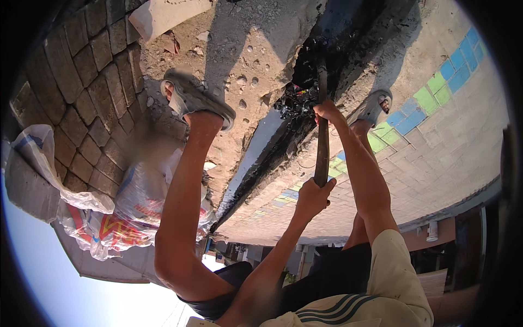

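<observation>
A long, slightly curved wooden handle (322, 143) runs down into an open drain (256, 143). My left hand (313, 199) is wrapped round its near end. Farther along, my right hand (328, 111) grips the same handle. The handle's far end reaches into black, wet sludge (348, 52), and whatever tool head it carries cannot be made out there. A clump of dark muck with small coloured scraps (298, 101) lies in the drain beside the handle, left of my right hand.
My sandalled feet straddle the drain, the left sandal (199, 101) on rubble-strewn dirt, the right sandal (375, 107) by its other edge. Plastic sacks (136, 207) stand at left, near grey paving blocks (87, 103). Paving with blue and green blocks (430, 101) lies right.
</observation>
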Demonstrator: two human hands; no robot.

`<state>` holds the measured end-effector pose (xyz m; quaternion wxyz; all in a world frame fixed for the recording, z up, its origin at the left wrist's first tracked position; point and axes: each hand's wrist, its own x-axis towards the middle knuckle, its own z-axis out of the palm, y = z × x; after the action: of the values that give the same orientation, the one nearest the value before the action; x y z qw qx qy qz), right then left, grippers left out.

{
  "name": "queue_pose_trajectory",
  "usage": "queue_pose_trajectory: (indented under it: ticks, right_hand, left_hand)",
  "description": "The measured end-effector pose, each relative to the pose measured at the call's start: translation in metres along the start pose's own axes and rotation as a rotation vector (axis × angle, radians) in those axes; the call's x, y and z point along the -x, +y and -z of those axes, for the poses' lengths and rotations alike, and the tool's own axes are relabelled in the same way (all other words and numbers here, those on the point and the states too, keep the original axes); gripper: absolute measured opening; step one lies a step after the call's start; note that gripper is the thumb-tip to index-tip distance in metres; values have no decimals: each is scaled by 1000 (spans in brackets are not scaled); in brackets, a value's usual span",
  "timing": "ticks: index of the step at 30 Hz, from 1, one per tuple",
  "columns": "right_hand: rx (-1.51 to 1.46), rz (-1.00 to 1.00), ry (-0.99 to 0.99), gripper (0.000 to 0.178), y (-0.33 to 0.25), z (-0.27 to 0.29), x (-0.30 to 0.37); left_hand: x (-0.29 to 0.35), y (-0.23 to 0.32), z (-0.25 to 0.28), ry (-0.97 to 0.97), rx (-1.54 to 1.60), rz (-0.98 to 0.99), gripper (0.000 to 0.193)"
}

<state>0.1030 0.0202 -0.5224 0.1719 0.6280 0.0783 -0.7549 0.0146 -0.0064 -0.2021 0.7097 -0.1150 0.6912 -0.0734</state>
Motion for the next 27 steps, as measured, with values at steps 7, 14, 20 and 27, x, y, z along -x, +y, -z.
queue_pose_trajectory:
  ticks: [7,14,20,27]
  right_hand:
    - [7,-6,-115,18,-70,52,136]
    - [189,-93,6,23,-155,67,317]
    - [239,-181,38,14,-259,28,512]
    - [184,22,248,12,-344,-69,677]
  left_hand:
    - [139,67,-22,-376,317,-131,58]
    - [303,104,-39,-755,387,-323,89]
    - [444,121,16,-1223,482,-549,107]
    - [542,87,102,-1433,400,-792,96]
